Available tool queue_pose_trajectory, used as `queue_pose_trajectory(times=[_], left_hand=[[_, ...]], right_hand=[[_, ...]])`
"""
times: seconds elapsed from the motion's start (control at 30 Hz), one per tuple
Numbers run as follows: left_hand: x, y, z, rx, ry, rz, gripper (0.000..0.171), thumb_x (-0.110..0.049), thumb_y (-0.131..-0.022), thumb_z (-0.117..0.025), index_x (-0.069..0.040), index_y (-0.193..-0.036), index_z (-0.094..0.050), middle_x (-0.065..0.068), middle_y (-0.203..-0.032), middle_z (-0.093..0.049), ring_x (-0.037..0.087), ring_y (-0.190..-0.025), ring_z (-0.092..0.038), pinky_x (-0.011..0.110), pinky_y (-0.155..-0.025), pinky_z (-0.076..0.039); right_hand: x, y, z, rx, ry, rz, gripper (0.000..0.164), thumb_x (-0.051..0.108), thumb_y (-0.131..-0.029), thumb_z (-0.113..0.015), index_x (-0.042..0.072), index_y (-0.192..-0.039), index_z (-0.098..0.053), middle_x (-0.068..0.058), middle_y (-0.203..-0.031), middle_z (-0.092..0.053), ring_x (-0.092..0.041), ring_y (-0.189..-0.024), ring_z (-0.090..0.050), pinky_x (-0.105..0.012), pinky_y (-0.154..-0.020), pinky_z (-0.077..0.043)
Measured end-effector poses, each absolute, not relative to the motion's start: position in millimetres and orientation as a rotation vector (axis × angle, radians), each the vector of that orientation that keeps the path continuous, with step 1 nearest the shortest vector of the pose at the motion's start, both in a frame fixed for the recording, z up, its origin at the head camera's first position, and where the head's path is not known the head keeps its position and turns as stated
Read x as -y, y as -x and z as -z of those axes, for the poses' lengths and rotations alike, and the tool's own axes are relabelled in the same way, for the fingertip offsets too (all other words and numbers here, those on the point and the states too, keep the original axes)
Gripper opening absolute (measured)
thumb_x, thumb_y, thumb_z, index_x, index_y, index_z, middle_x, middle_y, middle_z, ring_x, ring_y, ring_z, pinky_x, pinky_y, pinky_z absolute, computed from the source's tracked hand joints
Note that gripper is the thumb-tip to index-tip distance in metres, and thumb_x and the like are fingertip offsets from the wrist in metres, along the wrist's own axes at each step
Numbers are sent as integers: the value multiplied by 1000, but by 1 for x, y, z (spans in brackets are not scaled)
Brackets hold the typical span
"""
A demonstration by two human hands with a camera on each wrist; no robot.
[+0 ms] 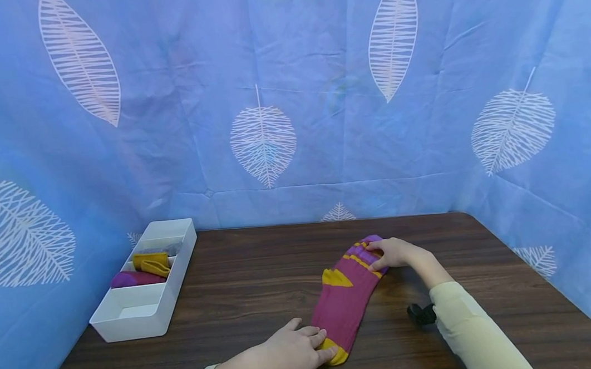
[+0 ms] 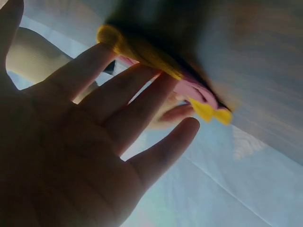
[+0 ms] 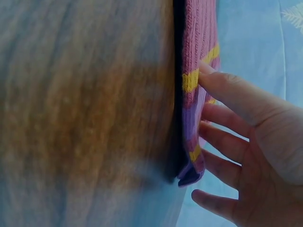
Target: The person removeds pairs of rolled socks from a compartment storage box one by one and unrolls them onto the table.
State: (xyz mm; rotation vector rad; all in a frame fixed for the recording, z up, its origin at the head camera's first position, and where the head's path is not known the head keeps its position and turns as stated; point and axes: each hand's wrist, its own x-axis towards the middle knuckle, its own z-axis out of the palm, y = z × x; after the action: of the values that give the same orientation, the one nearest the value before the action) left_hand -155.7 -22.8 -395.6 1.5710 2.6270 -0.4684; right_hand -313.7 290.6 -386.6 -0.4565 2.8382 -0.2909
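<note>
Left hand (image 1: pixel 290 350) touches the flat sock (image 1: pixel 344 307) at seven o'clock, right hand (image 1: pixel 395 251) at one, fingers apart; apparently folding remains, though bundles (image 1: pixel 151 263) already sit in the nine-o'clock box (image 1: pixel 173 302).

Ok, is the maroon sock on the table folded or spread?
Spread lengthwise: the maroon sock shows toe, heel and striped cuff.

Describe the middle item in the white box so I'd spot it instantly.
At the left of the dark table stands a white divided box. Inside, look between the grey item behind and the purplish-red one in front: this middle item alone is mustard-yellow.
</note>
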Motion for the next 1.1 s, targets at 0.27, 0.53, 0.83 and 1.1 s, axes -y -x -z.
queue_pose_trajectory(times=[0.27, 0.53, 0.83, 1.1], left_hand=[[6, 151, 399, -2553, -1773, 516, 44, -44, -101, -45, -34, -144, -47, -9, -141, -55, 4, -130, -50, 33, -103, -46], [-1, 152, 401, -2460, -1886, 418, 54, -48, -100, -46, -29, -150, -39, -13, -145, -50, 1, -131, -47, 26, -102, -44], [-16, 153, 401, -2412, -2006, 337, 56, -47, -100, -46, -27, -152, -35, -12, -146, -50, 6, -133, -46, 22, -102, -42], [-19, 162, 397, -2325, -1850, 202, 61, -47, -100, -46, -31, -155, -26, -13, -154, -39, 5, -141, -37, 26, -107, -41]], right_hand=[[-294, 319, 390, -2796, 495, 324, 68, 39, -87, -71, 7, -143, -48, -31, -145, -43, -47, -130, -43, -59, -104, -40], [-293, 319, 393, -2797, 608, 346, 64, 36, -90, -69, 6, -143, -48, -30, -146, -43, -48, -132, -43, -60, -105, -39], [-288, 320, 394, -2862, 691, 291, 58, 33, -90, -69, 6, -139, -53, -26, -145, -46, -48, -136, -38, -60, -107, -36], [-291, 304, 401, -2993, 685, 157, 61, 41, -91, -65, 3, -137, -54, -29, -144, -45, -48, -133, -43, -61, -104, -39]])
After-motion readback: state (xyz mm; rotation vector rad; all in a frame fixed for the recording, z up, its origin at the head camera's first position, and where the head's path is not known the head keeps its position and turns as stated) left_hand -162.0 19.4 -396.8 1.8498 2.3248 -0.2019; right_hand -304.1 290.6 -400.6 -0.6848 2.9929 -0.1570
